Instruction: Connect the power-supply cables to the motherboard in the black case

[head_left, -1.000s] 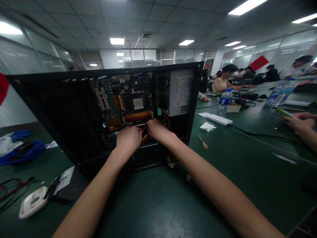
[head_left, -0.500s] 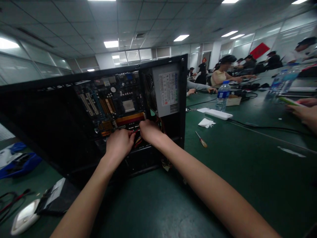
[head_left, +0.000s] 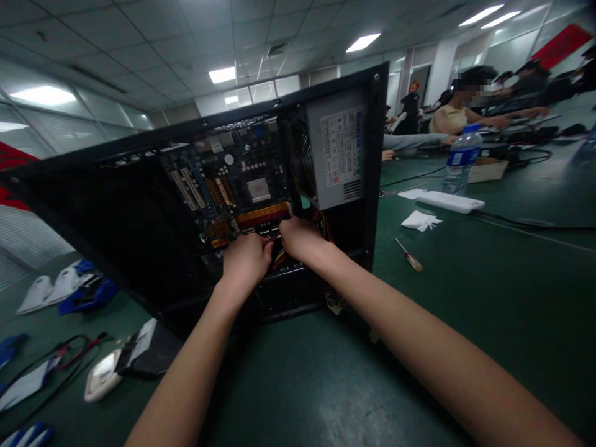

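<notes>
A black computer case (head_left: 372,155) stands open-sided in front of me, with its motherboard (head_left: 274,177) and grey power supply (head_left: 342,149) exposed. Both hands reach inside, just below the red and yellow memory slots (head_left: 263,215). My left hand (head_left: 246,257) is closed, its fingers pinching one end of a thin red cable (head_left: 274,238). At the cable's other end, the closed fingers of my right hand (head_left: 302,239) grip it. Yellow and black wires (head_left: 279,257) hang between and beneath the hands. The fingertips are partly hidden, and I cannot see whether a plug is in them.
On the green table (head_left: 395,329) to the right lie a screwdriver (head_left: 410,255), a crumpled tissue (head_left: 419,220), a white power strip (head_left: 451,202) and a water bottle (head_left: 460,162). A white mouse-shaped object (head_left: 103,375) and cables (head_left: 77,357) lie left. People sit at the far right.
My view has turned left, so the case and both hands sit further right in the picture. Both hands stay at the same spot inside the case, still on the red cable.
</notes>
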`<state>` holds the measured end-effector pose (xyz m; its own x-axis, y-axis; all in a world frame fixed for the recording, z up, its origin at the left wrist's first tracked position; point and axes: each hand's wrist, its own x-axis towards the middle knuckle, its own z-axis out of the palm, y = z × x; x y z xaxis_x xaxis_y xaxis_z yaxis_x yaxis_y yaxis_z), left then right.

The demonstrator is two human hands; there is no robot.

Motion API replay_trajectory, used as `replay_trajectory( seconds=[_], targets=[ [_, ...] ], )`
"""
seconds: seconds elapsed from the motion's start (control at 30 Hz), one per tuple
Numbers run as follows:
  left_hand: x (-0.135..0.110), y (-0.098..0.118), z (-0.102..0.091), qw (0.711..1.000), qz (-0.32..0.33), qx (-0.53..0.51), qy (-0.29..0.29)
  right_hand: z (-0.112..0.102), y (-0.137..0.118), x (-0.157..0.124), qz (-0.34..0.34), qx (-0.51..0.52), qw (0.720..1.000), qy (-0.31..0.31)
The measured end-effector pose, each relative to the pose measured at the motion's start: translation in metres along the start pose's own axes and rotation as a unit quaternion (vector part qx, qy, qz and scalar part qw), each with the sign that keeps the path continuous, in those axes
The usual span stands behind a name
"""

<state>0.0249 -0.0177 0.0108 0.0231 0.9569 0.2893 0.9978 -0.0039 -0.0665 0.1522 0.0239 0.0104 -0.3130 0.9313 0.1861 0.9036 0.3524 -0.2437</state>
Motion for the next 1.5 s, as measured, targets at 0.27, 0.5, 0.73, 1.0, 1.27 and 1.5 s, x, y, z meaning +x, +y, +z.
replay_trajectory(
  seconds=[0.27,0.5,0.73,1.0,1.27,1.5],
  targets=[
    [0.0,0.0,-0.001,1.0,0.004,-0.012,-0.004,0.0,0.001,0.003,0.022,-0.001,1.0,0.0],
    [-0.003,0.003,-0.003,1.0,-0.005,-0.005,-0.009,0.003,0.003,0.004,0.026,-0.011,1.0,0.003],
    [-0.005,0.006,-0.006,1.0,-0.012,0.018,0.008,0.001,0.002,0.003,0.03,-0.012,0.999,-0.01],
    [-0.004,0.003,-0.004,1.0,-0.004,0.027,0.015,0.0,0.0,-0.003,0.005,-0.015,1.0,-0.019],
    [-0.003,0.001,-0.001,1.0,0.022,-0.002,0.011,0.004,0.001,-0.005,-0.019,-0.022,1.0,0.0],
    [-0.002,-0.005,-0.002,0.997,0.022,-0.04,0.066,0.005,-0.001,-0.005,-0.021,-0.045,0.999,-0.009]
  ],
)
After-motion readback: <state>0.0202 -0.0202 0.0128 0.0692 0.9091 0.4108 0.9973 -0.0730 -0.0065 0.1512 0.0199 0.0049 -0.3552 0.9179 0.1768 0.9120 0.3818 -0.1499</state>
